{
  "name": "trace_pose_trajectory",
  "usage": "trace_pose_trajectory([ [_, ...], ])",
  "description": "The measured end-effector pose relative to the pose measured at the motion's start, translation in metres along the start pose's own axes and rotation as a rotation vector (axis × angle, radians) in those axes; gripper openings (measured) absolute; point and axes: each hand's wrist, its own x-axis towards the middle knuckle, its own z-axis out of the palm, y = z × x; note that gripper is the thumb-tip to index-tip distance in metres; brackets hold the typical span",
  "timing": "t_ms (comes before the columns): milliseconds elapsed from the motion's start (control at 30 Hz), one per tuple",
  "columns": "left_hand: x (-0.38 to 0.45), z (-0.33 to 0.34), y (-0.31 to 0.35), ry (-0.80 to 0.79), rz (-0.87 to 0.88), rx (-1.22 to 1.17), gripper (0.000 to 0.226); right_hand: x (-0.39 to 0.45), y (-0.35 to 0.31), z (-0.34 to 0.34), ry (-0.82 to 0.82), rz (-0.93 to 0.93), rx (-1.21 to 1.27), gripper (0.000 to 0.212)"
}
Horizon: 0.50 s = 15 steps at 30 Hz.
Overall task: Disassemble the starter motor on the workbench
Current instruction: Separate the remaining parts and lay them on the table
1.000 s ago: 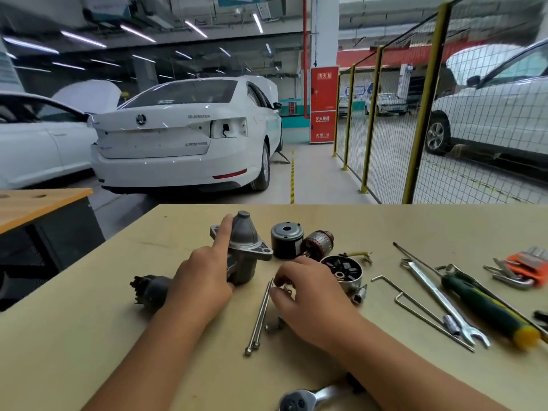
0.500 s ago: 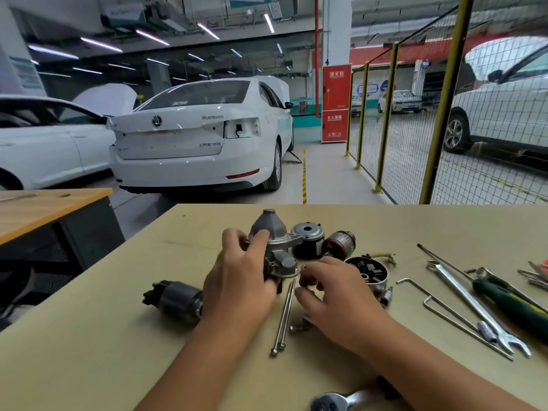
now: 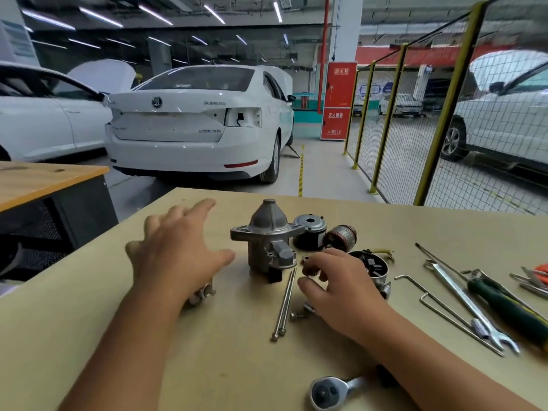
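1. While the grey cast-metal starter housing stands upright on the beige workbench, the left hand hovers beside it, fingers spread, holding nothing.
2. The right hand pinches a small toothed gear.

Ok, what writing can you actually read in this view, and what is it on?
"消火栓": white characters at the top of the red cabinet.
Lower lines on that cabinet: blurred, unreadable.
White car boot lid: round badge and lettering, too blurred to read.
Starter parts and tools on the workbench: no readable text.
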Motion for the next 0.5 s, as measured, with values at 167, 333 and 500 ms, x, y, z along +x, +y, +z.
trace_pose_trajectory([
  [167,0.002,0.001,-0.026,-0.499,-0.210,-0.284,0.107,0.000,0.001,0.003,0.004,0.039,0.006,0.012],
  [333,-0.003,0.006,-0.011,-0.401,-0.097,-0.351,0.059,0.001,0.001,0.001,0.013,0.039,-0.015,0.008],
  [500,-0.011,0.004,0.006,-0.020,0.265,-0.634,0.058,0.003,-0.015,-0.013,0.164,-0.021,0.301,0.019],
])
